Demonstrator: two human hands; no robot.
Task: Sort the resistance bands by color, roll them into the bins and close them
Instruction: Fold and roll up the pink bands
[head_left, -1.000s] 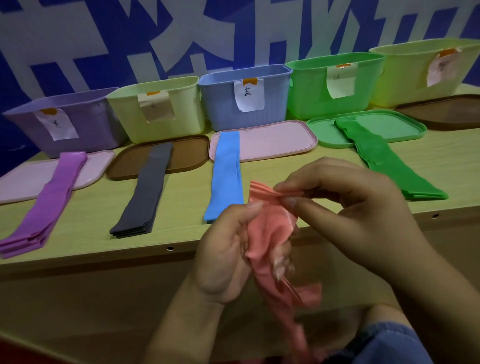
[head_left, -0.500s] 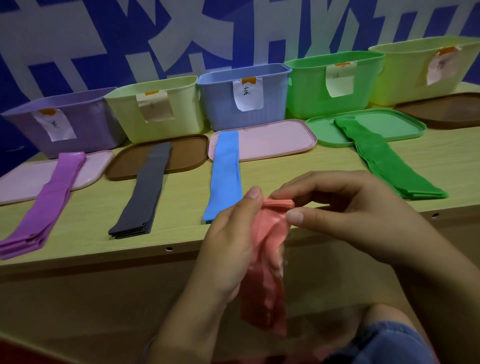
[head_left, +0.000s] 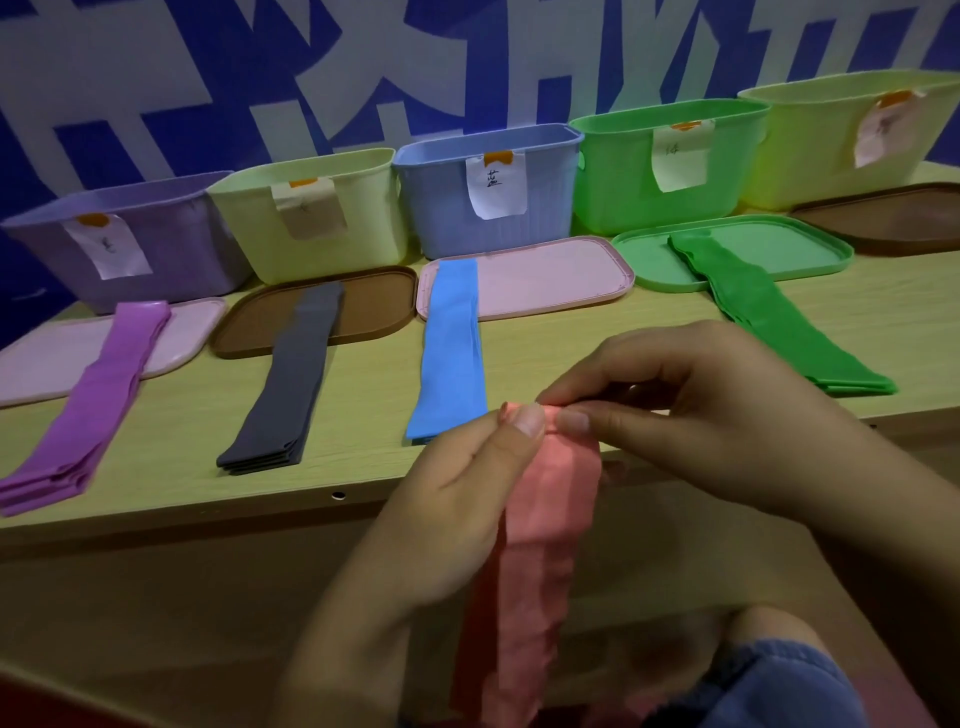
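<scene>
Looks like a staged sorting station rather than a home: a plain pale wooden table (head_left: 171, 499) set against a wall banner (head_left: 311, 67) with large white characters on blue. Shows five open plastic bins (head_left: 488, 218) in a row, each with a handwritten paper label (head_left: 496, 184) taped on, with lids (head_left: 550, 275) laid flat in front.

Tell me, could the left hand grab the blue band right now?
Probably not yet. The blue band lies uncovered on the table just beyond the left hand, so nothing blocks it, but that hand and the right hand are both pinching the pink band.
</scene>
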